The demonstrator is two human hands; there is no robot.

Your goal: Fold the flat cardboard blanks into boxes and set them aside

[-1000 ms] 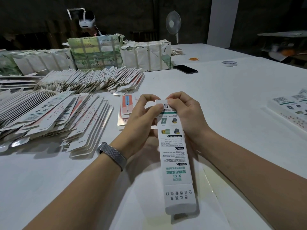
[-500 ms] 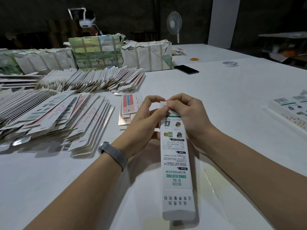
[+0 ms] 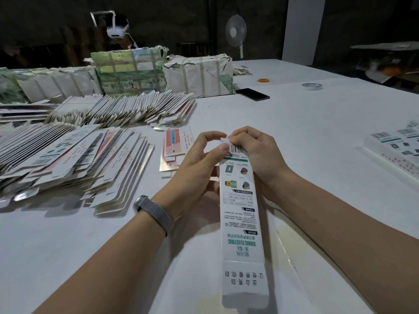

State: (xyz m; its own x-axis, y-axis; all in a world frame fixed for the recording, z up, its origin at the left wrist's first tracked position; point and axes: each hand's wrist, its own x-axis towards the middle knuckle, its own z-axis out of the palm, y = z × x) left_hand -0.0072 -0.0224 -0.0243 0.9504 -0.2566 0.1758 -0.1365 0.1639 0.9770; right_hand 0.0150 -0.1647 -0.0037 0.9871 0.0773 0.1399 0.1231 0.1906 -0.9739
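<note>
A long narrow white box [image 3: 241, 223] with green print lies lengthwise between my forearms, its near end open toward me. My left hand [image 3: 199, 171] grips its far end from the left, thumb on the barcode panel. My right hand [image 3: 256, 155] pinches the small end flap at the far end from the right. Flat blanks [image 3: 74, 159] lie fanned in long rows on the left of the white table [image 3: 306, 137]. Finished boxes [image 3: 399, 150] lie at the right edge.
A few loose blanks [image 3: 175, 148] lie just left of my hands. Wrapped bundles [image 3: 131, 71] stand at the back, with a person in a headset behind them. A black phone [image 3: 252, 94], a tape roll [image 3: 312, 86] and a fan [image 3: 235, 32] are farther back.
The box has slid slightly toward me and my fingers have curled the far end flap down over the barcode end.
</note>
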